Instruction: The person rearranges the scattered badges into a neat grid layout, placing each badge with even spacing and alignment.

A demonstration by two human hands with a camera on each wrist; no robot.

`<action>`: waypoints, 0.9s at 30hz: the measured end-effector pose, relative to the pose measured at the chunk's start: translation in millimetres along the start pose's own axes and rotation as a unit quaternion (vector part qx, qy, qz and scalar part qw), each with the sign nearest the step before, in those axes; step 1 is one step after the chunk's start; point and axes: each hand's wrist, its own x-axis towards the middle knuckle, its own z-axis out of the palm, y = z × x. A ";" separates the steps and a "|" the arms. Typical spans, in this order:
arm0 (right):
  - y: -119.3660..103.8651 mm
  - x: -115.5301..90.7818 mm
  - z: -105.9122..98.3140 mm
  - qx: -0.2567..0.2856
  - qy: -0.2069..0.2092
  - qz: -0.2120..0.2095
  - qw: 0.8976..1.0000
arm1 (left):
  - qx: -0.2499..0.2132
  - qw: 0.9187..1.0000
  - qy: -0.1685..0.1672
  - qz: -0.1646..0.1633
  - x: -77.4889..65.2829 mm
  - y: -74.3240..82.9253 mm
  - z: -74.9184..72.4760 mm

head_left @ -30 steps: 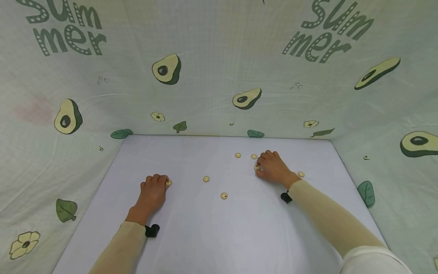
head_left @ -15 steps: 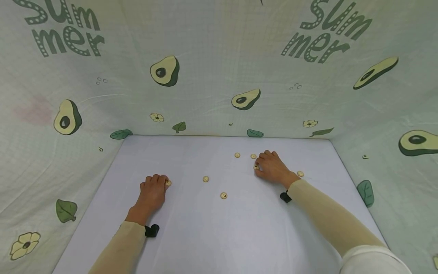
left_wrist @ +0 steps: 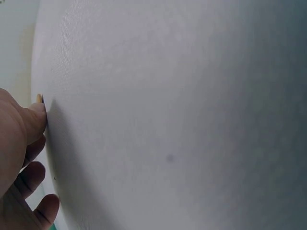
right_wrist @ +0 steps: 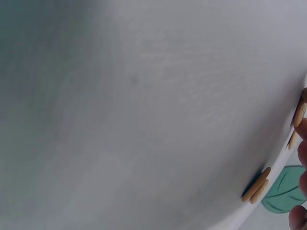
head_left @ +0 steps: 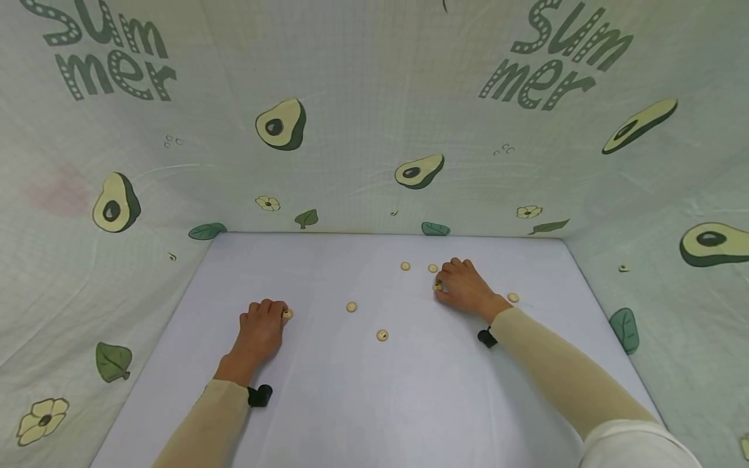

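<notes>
On the left of the white tabletop, my left hand [head_left: 262,330] pinches a small round tan disc [head_left: 287,314] at its edge. The left wrist view has my thumb against that disc [left_wrist: 40,98], which shows edge-on, with the other fingers curled below. Toward the back right, my right hand [head_left: 465,286] pinches a similar disc [head_left: 437,286] between thumb and fingers. This disc [right_wrist: 300,112] appears at the right edge of the right wrist view, partly covered by fingertips. Just beyond my right fingers lies another tan disc [head_left: 433,268] with dark marks on its face.
Loose discs lie between the hands, one in the middle [head_left: 351,307] and one nearer [head_left: 382,335]. Another disc [head_left: 406,266] lies at the back, and one [head_left: 513,297] beside my right wrist. An avocado-print cloth [head_left: 351,130] rises behind and beside the white tabletop [head_left: 363,409].
The head view has shifted very slightly. Both hands and the discs keep their places on the tabletop.
</notes>
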 end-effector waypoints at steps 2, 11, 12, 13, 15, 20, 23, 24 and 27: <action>0.0 0.1 0.5 0.000 0.001 0.000 1.000 | 0.001 1.000 -0.001 -0.003 -0.2 0.6 0.1; -0.2 -1.0 1.3 -0.003 0.003 -0.002 1.000 | 0.008 1.000 -0.003 -0.008 -0.8 1.9 1.7; -0.3 -1.2 1.3 -0.002 0.003 -0.003 1.000 | 0.009 1.000 -0.002 -0.009 -1.3 2.3 1.8; -0.3 -1.4 1.3 -0.002 0.004 -0.004 1.000 | 0.009 1.000 -0.002 -0.009 -1.6 2.4 2.2; 0.0 -1.6 1.8 -0.003 0.004 -0.005 1.000 | 0.010 1.000 -0.001 -0.011 -2.4 3.1 2.9; 1.1 -1.7 3.3 -0.003 0.004 -0.008 1.000 | 0.010 1.000 0.001 -0.012 -4.3 5.1 3.2; 1.0 -1.4 4.2 -0.001 0.003 -0.006 1.000 | 0.009 1.000 0.002 -0.010 -5.0 5.7 2.8; 0.9 -1.4 4.6 -0.002 0.003 -0.005 1.000 | 0.009 1.000 0.002 -0.009 -5.2 5.5 2.9; 1.2 -1.3 5.4 -0.005 0.002 -0.003 1.000 | 0.009 1.000 0.003 -0.008 -5.0 4.9 4.1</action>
